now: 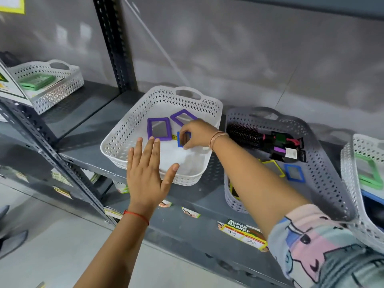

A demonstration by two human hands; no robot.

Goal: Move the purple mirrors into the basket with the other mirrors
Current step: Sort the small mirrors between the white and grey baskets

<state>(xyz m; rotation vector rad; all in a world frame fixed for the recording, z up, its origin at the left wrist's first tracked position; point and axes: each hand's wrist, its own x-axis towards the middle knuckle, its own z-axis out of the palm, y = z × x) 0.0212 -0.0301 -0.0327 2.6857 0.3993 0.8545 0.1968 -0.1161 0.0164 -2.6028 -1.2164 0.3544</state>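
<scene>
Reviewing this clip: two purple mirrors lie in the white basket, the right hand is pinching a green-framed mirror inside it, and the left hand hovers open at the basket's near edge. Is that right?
One detail is off. In the head view, the mirror pinched by the right hand has a blue frame, not green. The rest holds: two purple mirrors lie in the white basket, and the left hand hovers open at its near edge.

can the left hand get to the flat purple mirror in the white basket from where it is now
Probably yes. The left hand hangs open over the near rim of the white basket, its fingertips just short of the purple mirror, and nothing lies between. The right hand is busy beside it with a blue mirror.
</scene>
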